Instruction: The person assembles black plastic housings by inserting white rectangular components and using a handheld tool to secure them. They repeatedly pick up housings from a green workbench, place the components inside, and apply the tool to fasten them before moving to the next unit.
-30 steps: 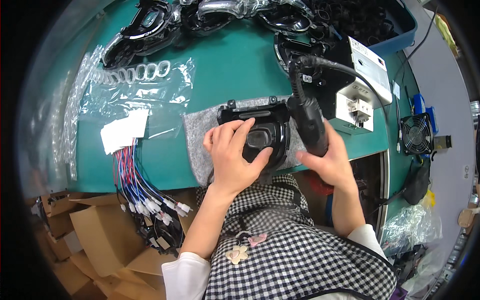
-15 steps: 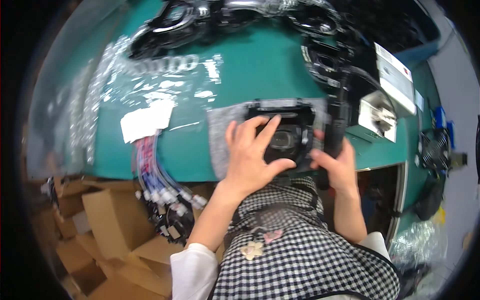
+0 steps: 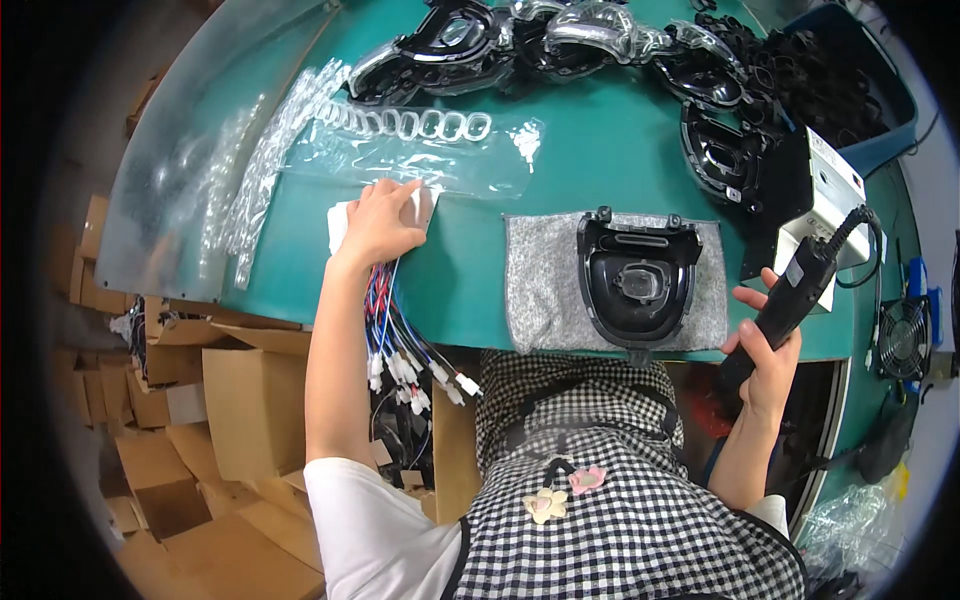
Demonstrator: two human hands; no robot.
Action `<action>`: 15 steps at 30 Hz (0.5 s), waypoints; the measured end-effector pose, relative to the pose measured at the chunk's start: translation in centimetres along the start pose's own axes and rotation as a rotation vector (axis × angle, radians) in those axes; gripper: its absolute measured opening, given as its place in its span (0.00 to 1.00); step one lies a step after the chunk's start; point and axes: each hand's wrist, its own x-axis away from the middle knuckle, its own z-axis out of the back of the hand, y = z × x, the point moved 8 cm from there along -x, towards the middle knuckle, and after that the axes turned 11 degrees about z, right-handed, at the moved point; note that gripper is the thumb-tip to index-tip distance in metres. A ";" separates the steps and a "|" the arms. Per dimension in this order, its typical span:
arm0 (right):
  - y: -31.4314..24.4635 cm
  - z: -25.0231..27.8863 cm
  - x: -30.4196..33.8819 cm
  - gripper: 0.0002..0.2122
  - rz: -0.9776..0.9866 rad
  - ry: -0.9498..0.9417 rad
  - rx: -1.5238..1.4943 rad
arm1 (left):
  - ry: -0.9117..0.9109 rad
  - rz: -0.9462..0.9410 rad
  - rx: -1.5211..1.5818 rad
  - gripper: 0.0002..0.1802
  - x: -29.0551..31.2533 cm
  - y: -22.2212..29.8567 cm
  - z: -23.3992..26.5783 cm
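Observation:
My left hand [image 3: 378,222] lies over the white flat pieces [image 3: 342,228] on the left of the table, its thumb and forefinger apart. From under it a bundle of coloured wires [image 3: 383,308] with white connectors [image 3: 408,375] hangs over the front edge. Wrapped in my right hand [image 3: 768,362] is a black corded electric screwdriver [image 3: 795,290], held tilted off the table's right front. Between the hands, a black plastic housing [image 3: 640,285] with a clear oval window rests on a grey cloth [image 3: 543,285]; neither hand touches it.
Several glossy black housings [image 3: 460,45] line the back. Clear rings [image 3: 430,125] lie by plastic film [image 3: 300,150] at the left. A white-and-black box [image 3: 830,185] and a blue bin [image 3: 890,135] of black parts stand right. Cardboard boxes [image 3: 250,400] sit below left.
My left hand has gone from the black housing to the white pieces on the left. My right hand has drawn the screwdriver away to the right of the housing. The view has shifted.

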 end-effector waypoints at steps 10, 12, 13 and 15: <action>-8.6 7.3 -3.1 0.32 0.597 0.268 -0.229 | -0.206 -0.190 0.220 0.51 -3.1 -0.7 -2.0; -11.3 8.9 -4.2 0.29 0.819 0.346 -0.224 | -0.286 0.037 0.105 0.55 -3.4 0.0 -1.4; -12.0 9.0 -4.9 0.29 0.859 0.353 -0.196 | -0.217 -0.020 0.119 0.58 -4.5 -1.6 -2.1; -12.0 9.2 -5.9 0.29 0.893 0.367 -0.166 | -0.153 -0.083 0.034 0.58 -4.8 0.1 -1.3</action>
